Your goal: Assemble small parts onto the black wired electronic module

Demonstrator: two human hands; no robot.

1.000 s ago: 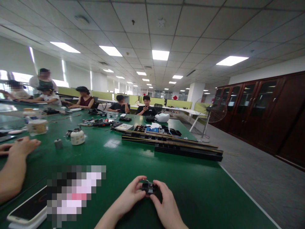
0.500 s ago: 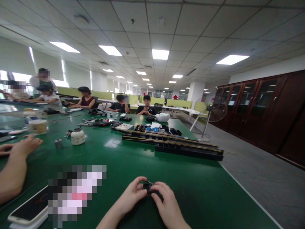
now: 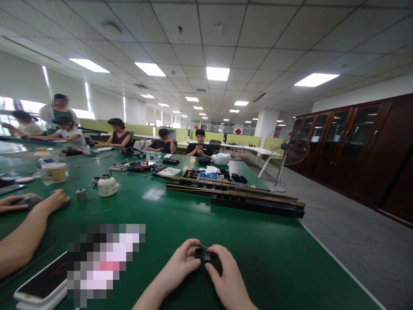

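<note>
A small black part (image 3: 204, 255) with a greyish inner face is held just above the green table (image 3: 151, 245) near its front edge. My left hand (image 3: 180, 265) pinches its left side between thumb and fingers. On the opposite side, the fingertips of my right hand (image 3: 227, 269) grip its right edge, the thumb below. The fingers cover both ends of the part, and its exact kind is too small to make out.
A phone (image 3: 41, 277) lies at left beside a blurred-out patch. A co-worker's arm (image 3: 29, 234) reaches in there. Beyond stand a white jar (image 3: 106, 185), a grey cylinder (image 3: 81, 195) and long black rails (image 3: 254, 204). Tools and people are farther back.
The black part has turned slightly in my fingers, showing more of its inner face. The co-worker's near hand at left has moved right. The view has shifted a little.
</note>
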